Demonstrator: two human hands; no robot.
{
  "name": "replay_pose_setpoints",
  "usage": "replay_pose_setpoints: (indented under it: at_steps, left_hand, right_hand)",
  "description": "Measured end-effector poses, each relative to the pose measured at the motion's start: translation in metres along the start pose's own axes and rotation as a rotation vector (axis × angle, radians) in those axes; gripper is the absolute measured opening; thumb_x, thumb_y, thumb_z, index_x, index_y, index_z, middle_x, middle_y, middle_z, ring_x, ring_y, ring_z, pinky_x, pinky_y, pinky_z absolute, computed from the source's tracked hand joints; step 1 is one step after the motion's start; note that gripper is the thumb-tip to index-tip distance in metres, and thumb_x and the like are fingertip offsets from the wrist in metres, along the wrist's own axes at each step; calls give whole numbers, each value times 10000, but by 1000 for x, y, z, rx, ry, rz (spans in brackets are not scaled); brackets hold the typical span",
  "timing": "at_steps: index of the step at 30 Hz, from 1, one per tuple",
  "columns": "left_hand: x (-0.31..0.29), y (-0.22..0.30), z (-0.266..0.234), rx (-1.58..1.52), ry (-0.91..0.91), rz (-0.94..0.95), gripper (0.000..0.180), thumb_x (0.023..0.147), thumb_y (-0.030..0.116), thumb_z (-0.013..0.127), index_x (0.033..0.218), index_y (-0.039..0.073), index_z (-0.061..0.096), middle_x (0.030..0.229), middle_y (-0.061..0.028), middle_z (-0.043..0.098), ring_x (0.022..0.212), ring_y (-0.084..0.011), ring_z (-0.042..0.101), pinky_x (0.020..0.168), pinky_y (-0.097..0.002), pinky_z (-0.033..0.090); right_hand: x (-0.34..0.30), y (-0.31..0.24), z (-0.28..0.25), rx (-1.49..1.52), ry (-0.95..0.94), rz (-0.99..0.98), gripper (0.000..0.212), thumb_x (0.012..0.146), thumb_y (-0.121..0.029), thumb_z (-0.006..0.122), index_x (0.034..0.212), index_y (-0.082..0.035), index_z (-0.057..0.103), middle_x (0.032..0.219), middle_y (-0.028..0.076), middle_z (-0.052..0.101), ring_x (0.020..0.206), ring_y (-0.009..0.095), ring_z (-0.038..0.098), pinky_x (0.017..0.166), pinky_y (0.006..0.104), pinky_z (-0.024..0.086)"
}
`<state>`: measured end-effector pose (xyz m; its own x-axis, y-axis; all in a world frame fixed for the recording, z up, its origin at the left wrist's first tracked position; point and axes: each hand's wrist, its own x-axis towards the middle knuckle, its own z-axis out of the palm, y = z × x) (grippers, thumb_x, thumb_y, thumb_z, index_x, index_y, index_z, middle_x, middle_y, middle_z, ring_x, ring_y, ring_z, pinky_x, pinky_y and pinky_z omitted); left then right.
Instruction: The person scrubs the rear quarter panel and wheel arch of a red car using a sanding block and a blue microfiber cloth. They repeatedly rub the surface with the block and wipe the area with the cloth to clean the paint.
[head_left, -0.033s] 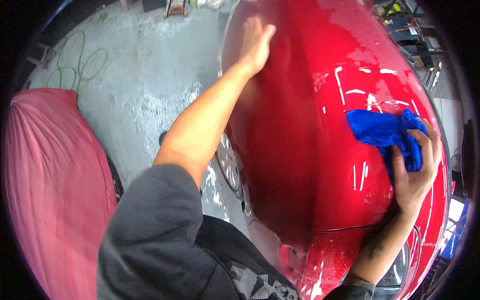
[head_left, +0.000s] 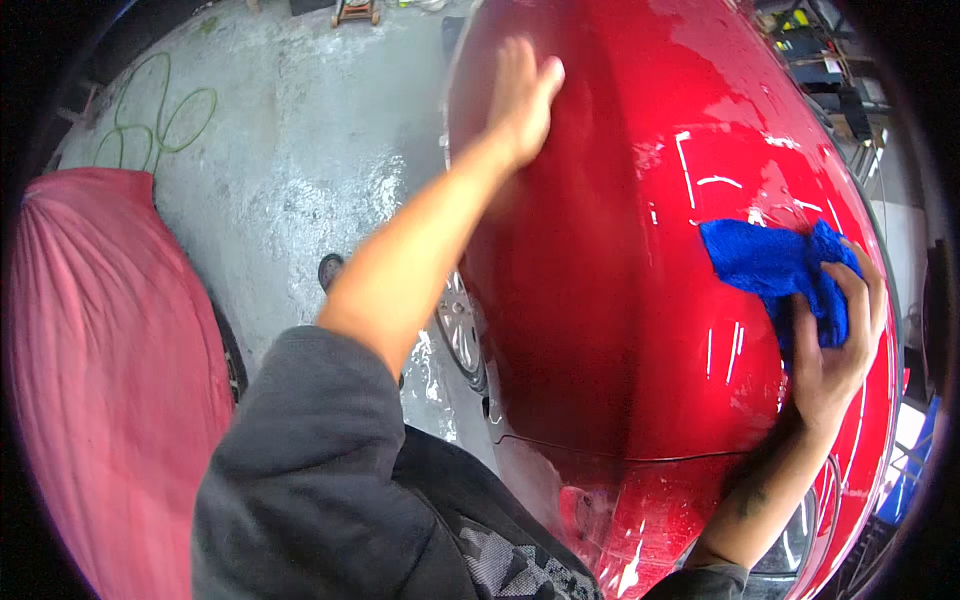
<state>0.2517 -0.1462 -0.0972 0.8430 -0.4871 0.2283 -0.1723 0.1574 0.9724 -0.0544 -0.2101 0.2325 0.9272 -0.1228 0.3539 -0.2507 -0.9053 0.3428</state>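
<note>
A glossy red car [head_left: 580,340] fills the middle and right, its painted panel curving away below my hands. My left hand [head_left: 523,105] reaches far forward over the darker side of the panel, near its left edge. Its fingers are stretched out with the thumb apart, slightly blurred; I cannot tell whether the palm touches the paint. On the right, my right hand [head_left: 835,345] grips a blue microfiber cloth [head_left: 765,258]. The cloth is bunched under the fingers, and its loose part lies spread on the shiny red paint.
At the left stands a large shape under a red fabric cover [head_left: 110,350]. A green hose [head_left: 160,130] lies coiled on the shiny grey floor [head_left: 270,150]. The car's wheel [head_left: 458,325] shows beneath my left arm. Shelves with tools [head_left: 815,65] line the far right.
My left hand has shifted slightly to the right over the panel. My right hand and the cloth sit a touch farther right in the picture, with the same grip.
</note>
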Motion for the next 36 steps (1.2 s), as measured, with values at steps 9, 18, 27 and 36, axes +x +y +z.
replay_pose_setpoints:
  at_steps: [9, 18, 27, 36]
  left_hand:
    - [-222, -7, 27, 123, -211, 88, 981, 1143, 526, 426, 1764, -88, -19, 1851, -337, -81, 1731, -464, -84, 1404, -562, -2]
    - [-267, -27, 20, 168, -161, 45, 947, 1149, 506, 403, 1773, -66, -20, 1854, -333, -64, 1734, -470, -62, 1401, -580, 36]
    - [-97, -132, -26, -122, 22, -205, 953, 1176, 597, 383, 1770, -70, 49, 1868, -295, -10, 1749, -379, -11, 1416, -456, 32]
    - [-325, -103, 3, 222, -237, -137, 1012, 1157, 677, 313, 1777, -52, -18, 1859, -318, -50, 1738, -440, -59, 1397, -580, -3]
  right_hand:
    - [-18, 13, -3, 79, -31, 16, 495, 930, -33, 750, 1424, -36, 756, 1496, 247, 652, 1415, 410, 606, 1238, 516, 441]
    - [-14, 12, 15, 72, -27, 18, 435, 990, -84, 749, 1421, -18, 736, 1476, 248, 658, 1399, 399, 615, 1235, 513, 435]
    - [-22, 23, 19, 71, -18, 61, 427, 1060, -111, 716, 1471, 2, 689, 1526, 233, 632, 1420, 375, 605, 1244, 495, 431]
    - [-28, 21, 16, 48, -25, 53, 427, 1058, -126, 732, 1470, -22, 695, 1508, 211, 640, 1431, 360, 595, 1238, 482, 438]
